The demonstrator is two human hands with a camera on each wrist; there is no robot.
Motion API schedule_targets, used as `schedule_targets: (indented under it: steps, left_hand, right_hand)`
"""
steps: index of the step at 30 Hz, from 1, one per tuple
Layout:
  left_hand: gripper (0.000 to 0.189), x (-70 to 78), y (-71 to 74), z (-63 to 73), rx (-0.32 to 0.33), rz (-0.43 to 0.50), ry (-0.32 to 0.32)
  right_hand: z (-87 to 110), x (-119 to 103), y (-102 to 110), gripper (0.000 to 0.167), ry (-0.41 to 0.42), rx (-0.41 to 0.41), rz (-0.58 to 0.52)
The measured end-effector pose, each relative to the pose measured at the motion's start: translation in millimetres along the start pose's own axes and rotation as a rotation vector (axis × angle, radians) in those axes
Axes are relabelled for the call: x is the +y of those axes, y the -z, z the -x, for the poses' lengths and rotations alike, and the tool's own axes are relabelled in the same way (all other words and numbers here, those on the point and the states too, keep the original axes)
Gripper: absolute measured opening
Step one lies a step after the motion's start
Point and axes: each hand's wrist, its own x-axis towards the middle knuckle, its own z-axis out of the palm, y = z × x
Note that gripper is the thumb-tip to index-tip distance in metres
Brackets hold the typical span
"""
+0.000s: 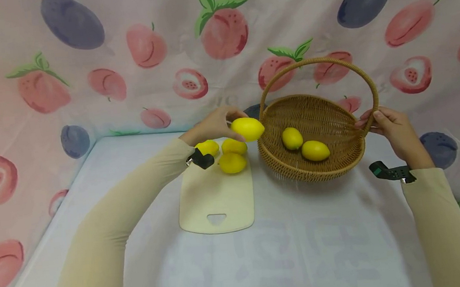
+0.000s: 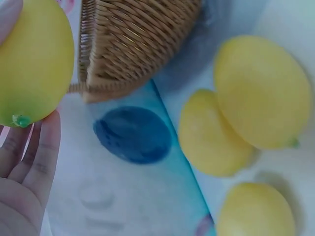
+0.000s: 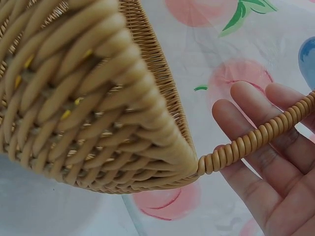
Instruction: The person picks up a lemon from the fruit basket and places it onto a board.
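Note:
My left hand (image 1: 221,125) grips a yellow lemon (image 1: 247,129) just left of the wicker basket's rim. In the left wrist view, fingers and a thumb lie around this lemon (image 2: 37,59), its green tip showing. Below that hand, three lemons (image 1: 232,163) sit at the far end of a cream cutting board (image 1: 216,202). On the right stands the brown wicker basket (image 1: 314,174), its opening facing me, with two lemons (image 1: 315,150) inside. My right hand (image 1: 397,132) holds the foot of its arched handle (image 3: 261,133), with fingers behind it.
A white cloth (image 1: 306,247) covers the table. Behind it hangs a fruit-print sheet (image 1: 113,57) that also runs along the left side. The basket handle arches high over the basket. The cutting board has a cut-out grip (image 1: 216,215) at its near end.

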Motion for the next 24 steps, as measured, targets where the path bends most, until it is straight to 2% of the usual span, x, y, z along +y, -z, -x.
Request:
schedule_targets:
  steps: [9, 17, 24]
  left_hand:
    - [0.054, -32.6, 6.4, 36.5, 0.087, 0.009, -0.025]
    - [0.059, -58.7, 5.2, 68.0, 0.126, -0.019, 0.047]
    - [0.057, -81.7, 2.0, 89.9, 0.169, -0.032, 0.089]
  right_hand:
    - [-0.3, -0.3, -0.6, 0.040, 0.000, 0.016, 0.019]
    - [0.1, 0.0, -1.0, 0.039, 0.013, 0.008, 0.001]
    - [-0.3, 0.3, -0.3, 0.039, 0.007, 0.003, 0.007]
